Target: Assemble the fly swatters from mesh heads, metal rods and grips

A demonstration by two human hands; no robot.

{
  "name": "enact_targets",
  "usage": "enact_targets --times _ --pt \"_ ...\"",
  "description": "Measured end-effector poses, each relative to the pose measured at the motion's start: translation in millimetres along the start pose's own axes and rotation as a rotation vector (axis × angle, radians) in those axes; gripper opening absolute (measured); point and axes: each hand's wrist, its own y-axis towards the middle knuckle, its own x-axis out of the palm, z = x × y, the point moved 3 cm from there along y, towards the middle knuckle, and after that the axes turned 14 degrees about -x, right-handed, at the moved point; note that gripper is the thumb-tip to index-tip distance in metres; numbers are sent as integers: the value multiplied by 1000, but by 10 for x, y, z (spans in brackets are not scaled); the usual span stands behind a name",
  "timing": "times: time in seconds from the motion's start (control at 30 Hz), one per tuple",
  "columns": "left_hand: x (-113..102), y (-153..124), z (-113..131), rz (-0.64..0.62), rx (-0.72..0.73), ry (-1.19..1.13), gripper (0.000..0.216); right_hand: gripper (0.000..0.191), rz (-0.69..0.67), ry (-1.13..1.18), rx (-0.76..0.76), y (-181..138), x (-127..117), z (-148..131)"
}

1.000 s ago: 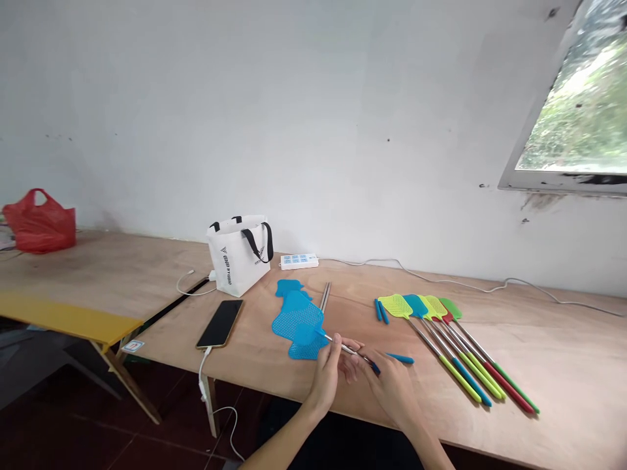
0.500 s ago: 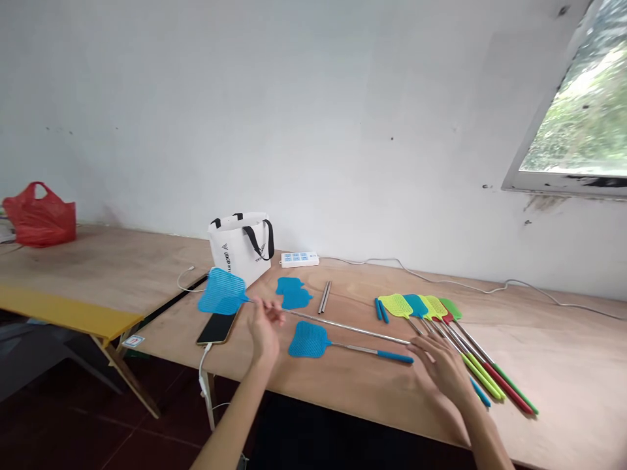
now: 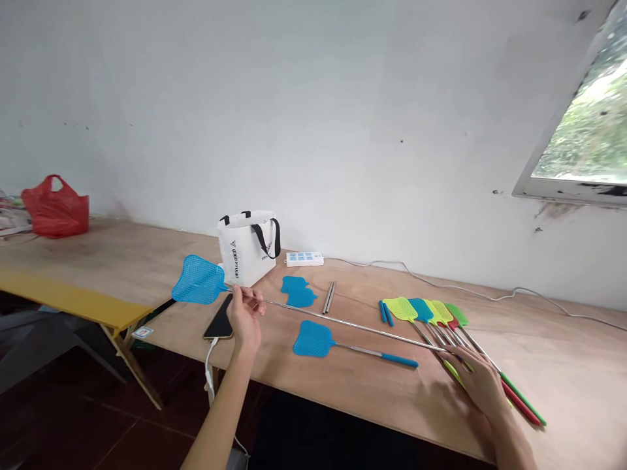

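Observation:
A blue fly swatter [image 3: 198,279] with a long metal telescopic rod stretches between my hands above the table. My left hand [image 3: 246,321] pinches the rod just behind the mesh head. At the far end, my right hand [image 3: 476,380] is closed around the swatter, hiding its grip. Below the rod lies a second blue fly swatter [image 3: 313,339] with its rod short. Behind are loose blue swatter heads [image 3: 301,297], two metal tubes [image 3: 329,297] and two blue grips [image 3: 386,313]. Several coloured swatters, including a yellow one [image 3: 401,308], lie side by side, partly under my right hand.
A white bag [image 3: 247,251] and a power strip [image 3: 304,259] stand by the wall, with a grey cable [image 3: 431,279] running right. A phone [image 3: 220,320] on a charging cable lies near the left table edge. A red bag [image 3: 57,210] sits on the adjoining table.
My hands have moved apart, the left one leftward and the right one rightward. The held swatter's rod shows longer between them, and my right hand now covers part of the coloured swatters.

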Motion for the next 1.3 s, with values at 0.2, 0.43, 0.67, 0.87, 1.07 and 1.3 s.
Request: enact_targets --times 0.2,0.43,0.67,0.87,1.07,1.3 --pt "-1 3 -123 41 -34 -25 47 51 1 22 59 -63 29 131" --pt "8 -26 -225 74 -40 -21 48 47 -1 8 68 -46 25 80" --pt "27 -71 -218 163 113 88 53 52 -63 57 94 -18 -4 29" --pt "419 -627 -716 -209 -156 242 53 44 -150 216 -44 352 173 -878" --pt "617 -1075 -1051 -463 -404 252 62 49 -152 219 -149 478 286 -1715" --pt "601 -995 -1048 -465 -434 192 52 51 -83 50 -151 428 137 -1852"
